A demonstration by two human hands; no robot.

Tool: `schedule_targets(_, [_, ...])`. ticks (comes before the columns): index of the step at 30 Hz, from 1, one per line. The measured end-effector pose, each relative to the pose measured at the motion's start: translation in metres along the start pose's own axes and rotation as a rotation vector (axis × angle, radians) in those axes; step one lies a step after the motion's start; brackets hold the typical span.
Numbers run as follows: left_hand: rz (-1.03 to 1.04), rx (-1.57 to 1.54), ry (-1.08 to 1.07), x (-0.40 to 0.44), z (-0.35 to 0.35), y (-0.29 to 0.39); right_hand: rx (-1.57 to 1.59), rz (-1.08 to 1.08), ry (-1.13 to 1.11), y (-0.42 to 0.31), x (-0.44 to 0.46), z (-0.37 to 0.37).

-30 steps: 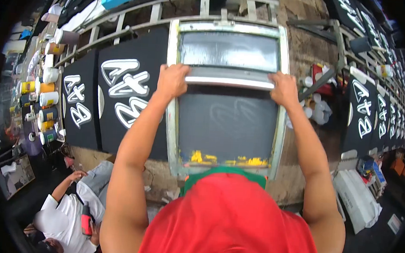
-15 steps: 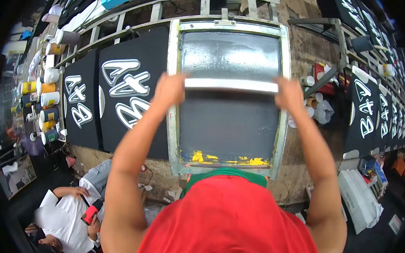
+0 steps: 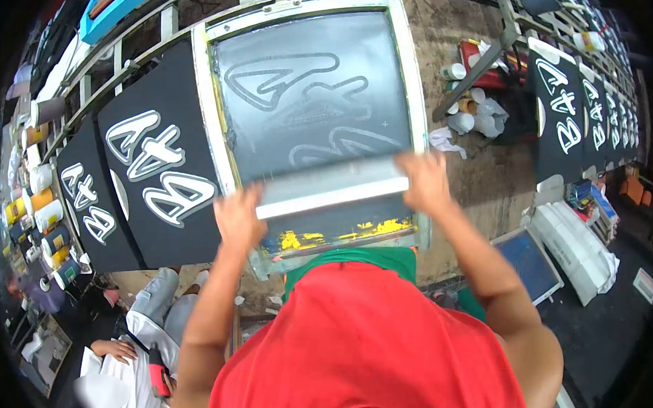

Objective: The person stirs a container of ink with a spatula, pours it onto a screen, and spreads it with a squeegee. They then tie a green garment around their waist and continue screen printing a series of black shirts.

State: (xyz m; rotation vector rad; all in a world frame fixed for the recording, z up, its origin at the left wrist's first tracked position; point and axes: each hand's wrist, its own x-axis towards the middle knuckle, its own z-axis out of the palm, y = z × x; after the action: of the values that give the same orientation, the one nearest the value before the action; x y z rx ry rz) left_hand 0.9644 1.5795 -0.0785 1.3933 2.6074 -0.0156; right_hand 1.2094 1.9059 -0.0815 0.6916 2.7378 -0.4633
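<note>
My left hand (image 3: 240, 217) and my right hand (image 3: 426, 182) are closed around the two ends of a wide squeegee (image 3: 334, 195). It rests across the lower part of a screen-printing frame (image 3: 211, 115), slightly tilted, its right end farther from me. Above it, the grey mesh (image 3: 248, 136) shows outlined lettering. Yellow smears (image 3: 385, 226) mark the mesh near the frame's close edge. To the left of the frame lies a black printed panel (image 3: 188, 83) with white and grey letters.
Paint containers (image 3: 47, 215) line the left side. A seated person in a white shirt (image 3: 150, 335) is at lower left, holding something red. More printed black panels (image 3: 558, 143) hang over a rack at right. A metal rail (image 3: 169, 22) runs behind the frame.
Both hands have drawn the squeegee toward me, from the upper middle of the screen to its lower part. Outlined letters now show on the mesh behind it. The view has turned.
</note>
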Motion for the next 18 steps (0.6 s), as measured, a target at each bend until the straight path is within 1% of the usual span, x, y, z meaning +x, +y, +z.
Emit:
schedule_targets(1, [0.034,-0.074,-0.038,-0.043,0.008,0.007,0.056,-0.054,0.050,-0.002,-0.040,0.017])
schedule_targets(2, [0.070,-0.144,-0.076,-0.067,0.013,0.009,0.114,-0.029,0.017,-0.009,-0.069,0.022])
schedule_targets(3, [0.066,-0.143,-0.072,-0.067,0.012,0.007,0.131,0.020,-0.036,-0.017,-0.087,0.022])
schedule_targets(4, [0.082,-0.178,-0.083,-0.066,0.011,0.006,0.127,0.010,-0.031,-0.012,-0.080,0.023])
schedule_targets(5, [0.099,-0.209,-0.088,-0.061,0.007,0.004,0.117,-0.051,0.071,-0.005,-0.064,0.026])
schedule_targets(6, [0.119,-0.199,0.006,-0.033,0.010,-0.009,0.110,-0.110,0.170,0.003,-0.046,0.030])
schedule_targets(7, [0.008,-0.151,-0.054,0.010,-0.001,-0.013,0.078,-0.082,0.146,0.005,-0.006,0.014])
schedule_targets(8, [0.057,-0.129,0.087,0.054,0.004,-0.033,0.042,-0.056,0.127,0.008,0.052,-0.008])
schedule_targets(9, [0.043,-0.105,0.186,0.103,0.000,-0.046,0.023,-0.111,0.306,0.011,0.101,-0.021])
schedule_targets(10, [0.064,-0.061,0.257,0.147,-0.006,-0.063,0.033,-0.127,0.344,0.018,0.152,-0.036])
schedule_targets(11, [-0.002,-0.008,0.219,0.190,-0.010,-0.077,0.044,-0.127,0.388,0.024,0.196,-0.047])
schedule_targets(12, [0.024,0.027,0.319,0.224,-0.016,-0.086,0.051,-0.135,0.466,0.029,0.236,-0.054])
schedule_targets(13, [-0.035,0.013,0.310,0.252,-0.029,-0.089,0.021,-0.109,0.467,0.027,0.262,-0.069])
schedule_targets(14, [-0.058,-0.020,0.341,0.273,-0.032,-0.093,0.021,-0.115,0.487,0.024,0.278,-0.081])
schedule_targets(15, [-0.090,-0.002,0.329,0.280,-0.031,-0.096,0.005,-0.067,0.440,0.023,0.283,-0.086])
schedule_targets(16, [-0.130,0.008,0.315,0.281,-0.031,-0.093,-0.017,-0.024,0.386,0.022,0.283,-0.092])
schedule_targets(17, [-0.124,0.004,0.315,0.270,-0.039,-0.085,-0.036,0.048,0.272,0.019,0.272,-0.095])
schedule_targets(18, [-0.137,0.008,0.257,0.252,-0.046,-0.079,-0.008,-0.018,0.318,0.027,0.255,-0.084])
